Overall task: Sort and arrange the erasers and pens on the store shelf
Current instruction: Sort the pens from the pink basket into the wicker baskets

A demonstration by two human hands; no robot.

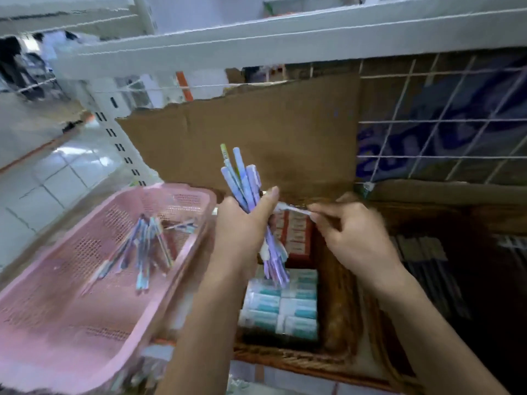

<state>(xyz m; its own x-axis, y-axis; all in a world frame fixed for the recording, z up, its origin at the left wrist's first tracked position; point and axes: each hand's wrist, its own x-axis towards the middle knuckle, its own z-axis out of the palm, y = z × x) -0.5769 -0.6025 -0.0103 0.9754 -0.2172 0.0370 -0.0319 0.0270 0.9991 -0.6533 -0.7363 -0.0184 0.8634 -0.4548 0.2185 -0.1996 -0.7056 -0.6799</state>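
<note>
My left hand (pixel 242 229) grips a bundle of blue and purple pens (pixel 242 178), their ends fanning up above my fist and down below it. My right hand (pixel 350 232) pinches the end of a single white pen (pixel 291 208) that points left into the bundle. Below my hands, white and teal erasers (pixel 285 306) lie packed in a wicker basket (pixel 288 357). Red-boxed erasers (pixel 296 232) sit behind them. More loose pens (pixel 142 243) lie in the pink plastic basket (pixel 71 323) on the left.
A torn cardboard sheet (pixel 256 143) stands behind the wicker basket. A white wire grid (pixel 445 121) backs the shelf at the right, with dark pen packs (pixel 427 258) below it. The white shelf edge (pixel 285 41) runs overhead. Tiled floor (pixel 57 178) shows at the left.
</note>
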